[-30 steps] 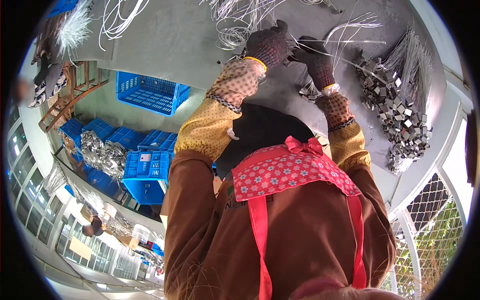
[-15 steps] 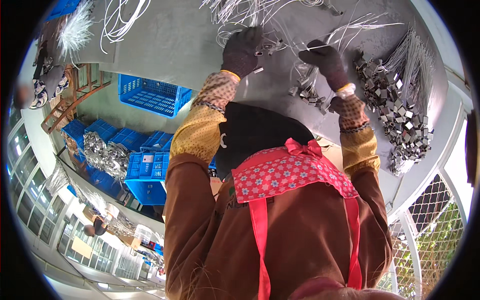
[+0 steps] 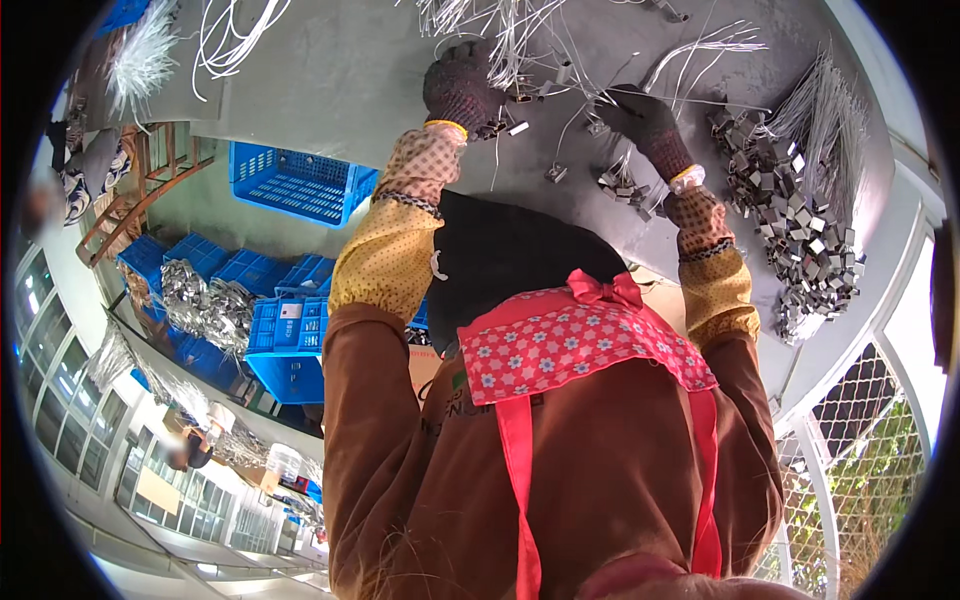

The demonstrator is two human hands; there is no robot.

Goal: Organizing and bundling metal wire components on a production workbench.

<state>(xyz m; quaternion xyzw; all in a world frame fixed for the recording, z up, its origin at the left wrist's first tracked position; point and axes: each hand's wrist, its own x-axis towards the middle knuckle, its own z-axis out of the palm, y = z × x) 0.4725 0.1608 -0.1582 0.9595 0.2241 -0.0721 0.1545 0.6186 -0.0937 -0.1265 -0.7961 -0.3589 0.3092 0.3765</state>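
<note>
My left hand (image 3: 463, 85), in a dark knit glove, is over the grey table with its fingers curled; what they hold, if anything, is hidden. Right beside it are small metal pieces (image 3: 517, 128) and the ends of a bundle of thin white wires (image 3: 510, 40). My right hand (image 3: 643, 122), gloved alike, pinches a thin white wire (image 3: 715, 102) that stretches off to the right. Below that hand lies a small group of metal blocks (image 3: 622, 186) with wires attached. A single metal block (image 3: 556, 173) rests between my hands.
A large heap of metal blocks (image 3: 795, 215) with white wires (image 3: 825, 110) covers the table's right side. More loose wires (image 3: 235, 40) lie at the far left. Blue plastic crates (image 3: 300, 185) stand left of the table, some filled with metal parts (image 3: 205, 305). Other people are farther left.
My left hand has shifted slightly left, away from the wire bundle. The right hand stays near its place, and a wire now extends rightward from it. A metal block shows between the hands.
</note>
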